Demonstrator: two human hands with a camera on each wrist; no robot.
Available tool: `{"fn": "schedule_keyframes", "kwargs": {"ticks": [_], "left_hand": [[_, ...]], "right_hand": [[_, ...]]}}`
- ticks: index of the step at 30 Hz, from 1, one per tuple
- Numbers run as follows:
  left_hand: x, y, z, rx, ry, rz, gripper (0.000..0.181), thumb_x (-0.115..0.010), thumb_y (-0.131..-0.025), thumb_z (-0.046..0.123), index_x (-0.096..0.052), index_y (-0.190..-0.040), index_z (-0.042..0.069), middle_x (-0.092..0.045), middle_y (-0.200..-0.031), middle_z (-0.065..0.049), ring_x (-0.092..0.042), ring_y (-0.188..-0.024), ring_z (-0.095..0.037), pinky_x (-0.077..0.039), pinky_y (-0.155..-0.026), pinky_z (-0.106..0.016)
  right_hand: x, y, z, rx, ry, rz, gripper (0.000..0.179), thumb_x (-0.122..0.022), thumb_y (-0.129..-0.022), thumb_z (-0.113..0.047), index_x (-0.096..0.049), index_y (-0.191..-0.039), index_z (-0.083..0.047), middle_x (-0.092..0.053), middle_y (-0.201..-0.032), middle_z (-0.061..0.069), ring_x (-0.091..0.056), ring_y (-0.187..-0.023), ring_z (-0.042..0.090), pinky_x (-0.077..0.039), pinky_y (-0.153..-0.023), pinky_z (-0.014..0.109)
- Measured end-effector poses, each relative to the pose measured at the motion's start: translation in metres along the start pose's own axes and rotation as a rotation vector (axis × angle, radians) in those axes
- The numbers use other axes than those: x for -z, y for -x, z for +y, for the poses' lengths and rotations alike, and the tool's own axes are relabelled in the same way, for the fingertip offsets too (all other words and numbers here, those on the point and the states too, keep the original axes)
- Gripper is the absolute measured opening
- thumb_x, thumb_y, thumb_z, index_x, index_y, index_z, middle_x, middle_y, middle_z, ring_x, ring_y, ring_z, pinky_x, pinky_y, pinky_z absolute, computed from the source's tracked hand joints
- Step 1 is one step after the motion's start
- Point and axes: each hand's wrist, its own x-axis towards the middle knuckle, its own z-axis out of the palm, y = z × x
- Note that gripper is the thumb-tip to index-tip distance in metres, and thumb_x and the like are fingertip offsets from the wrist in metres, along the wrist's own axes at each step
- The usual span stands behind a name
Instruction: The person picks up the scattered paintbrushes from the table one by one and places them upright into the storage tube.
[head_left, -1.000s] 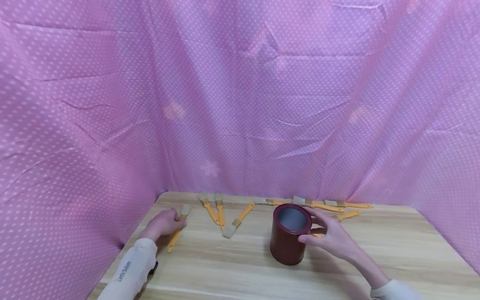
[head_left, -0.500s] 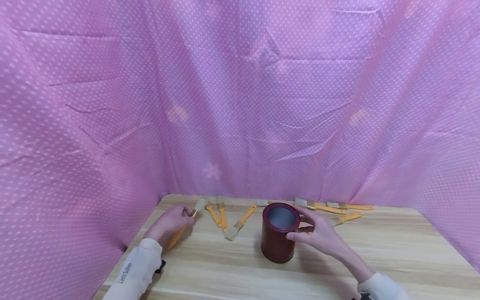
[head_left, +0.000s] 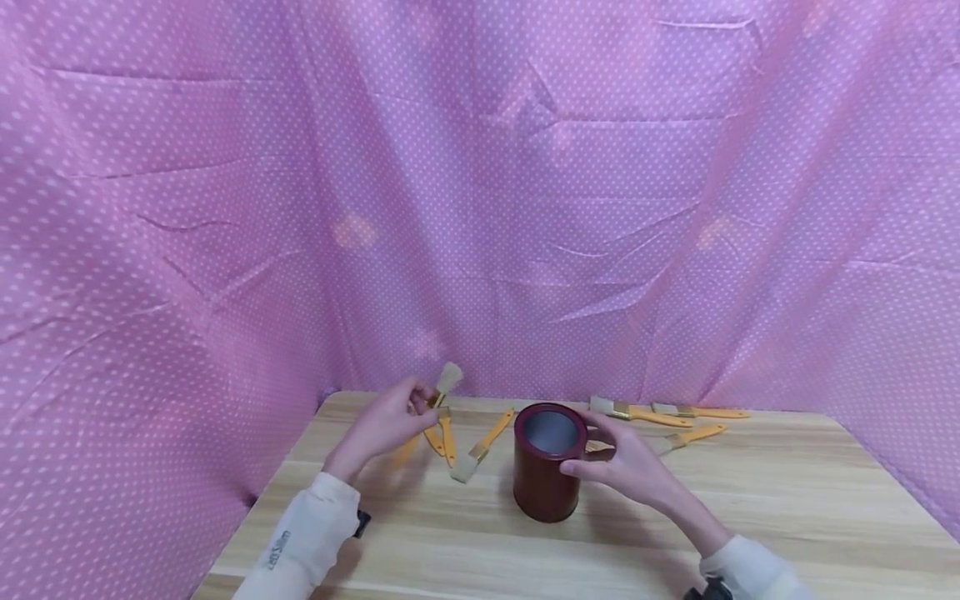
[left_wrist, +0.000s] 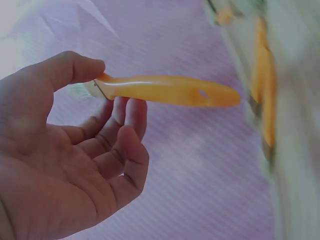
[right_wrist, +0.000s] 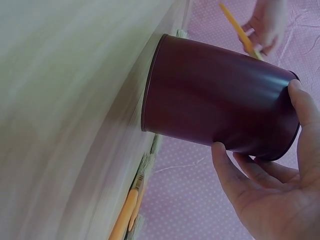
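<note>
My left hand (head_left: 386, 421) pinches a paintbrush (head_left: 448, 377) above the table's left part, bristles up and tilted right. In the left wrist view thumb and fingertips meet by its ferrule, and the yellow handle (left_wrist: 175, 90) sticks out. A dark red can (head_left: 546, 487) stands upright and open-topped on the table. From its right side my right hand (head_left: 630, 462) holds it near the rim. The right wrist view shows thumb and fingers spread round the can (right_wrist: 215, 95), with the left hand (right_wrist: 269, 25) beyond. The part of the can's inside that shows is grey.
Two paintbrushes (head_left: 447, 442) lie below the raised one, partly hidden by the left hand. Another paintbrush (head_left: 483, 446) lies just left of the can. Several more, including one paintbrush (head_left: 693, 437), lie behind and right of it. Pink dotted cloth (head_left: 480, 208) encloses the wooden table (head_left: 450, 550).
My left hand has lifted the paintbrush off the table and carried it right, towards the can. The can has shifted left along with my right hand.
</note>
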Motion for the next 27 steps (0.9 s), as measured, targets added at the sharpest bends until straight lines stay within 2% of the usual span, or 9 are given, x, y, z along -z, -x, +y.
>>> {"fn": "schedule_keyframes", "kwargs": {"ticks": [5,9,15,21,27], "left_hand": [[-0.011,-0.003,0.039,-0.116,0.094,-0.018,0.025,-0.075,-0.092,0.016,-0.061,-0.111,0.007,-0.064,-0.095,-0.002,-0.061,-0.086,-0.018,-0.055,-0.074,-0.034],[-0.018,-0.003,0.068,-0.212,0.128,-0.033,0.025,-0.075,-0.093,0.017,-0.061,-0.112,0.008,-0.064,-0.095,-0.001,-0.061,-0.086,-0.017,-0.055,-0.076,-0.033],[-0.025,0.000,0.102,-0.279,0.186,-0.014,0.030,-0.076,-0.094,0.025,-0.060,-0.116,0.013,-0.065,-0.099,0.001,-0.063,-0.089,-0.015,-0.056,-0.077,-0.033],[-0.030,0.001,0.117,-0.300,0.277,0.005,0.033,-0.075,-0.095,0.027,-0.059,-0.120,0.014,-0.065,-0.102,0.000,-0.063,-0.092,-0.016,-0.056,-0.082,-0.035],[-0.036,0.001,0.115,-0.304,0.363,0.049,0.029,-0.075,-0.096,0.024,-0.058,-0.117,0.011,-0.063,-0.103,-0.005,-0.064,-0.094,-0.019,-0.055,-0.087,-0.037]], "right_hand": [[-0.002,-0.003,-0.001,-0.007,0.000,-0.001,0.074,-0.090,-0.080,-0.027,-0.056,-0.145,-0.020,-0.061,-0.134,0.004,-0.063,-0.115,0.031,-0.058,-0.087,0.042],[-0.003,-0.005,-0.002,-0.015,-0.002,-0.001,0.073,-0.089,-0.081,-0.027,-0.055,-0.146,-0.023,-0.060,-0.136,0.002,-0.062,-0.117,0.029,-0.056,-0.090,0.043],[-0.005,-0.006,-0.003,-0.017,0.008,-0.001,0.074,-0.090,-0.081,-0.029,-0.055,-0.146,-0.024,-0.061,-0.134,0.001,-0.063,-0.117,0.027,-0.057,-0.088,0.035],[-0.007,-0.004,-0.003,-0.044,0.023,0.013,0.074,-0.091,-0.079,-0.034,-0.057,-0.144,-0.026,-0.063,-0.131,0.001,-0.063,-0.117,0.028,-0.058,-0.085,0.034],[-0.007,0.000,-0.001,-0.051,0.037,0.006,0.073,-0.091,-0.079,-0.034,-0.057,-0.144,-0.025,-0.063,-0.131,0.002,-0.063,-0.117,0.030,-0.058,-0.084,0.032]]}}
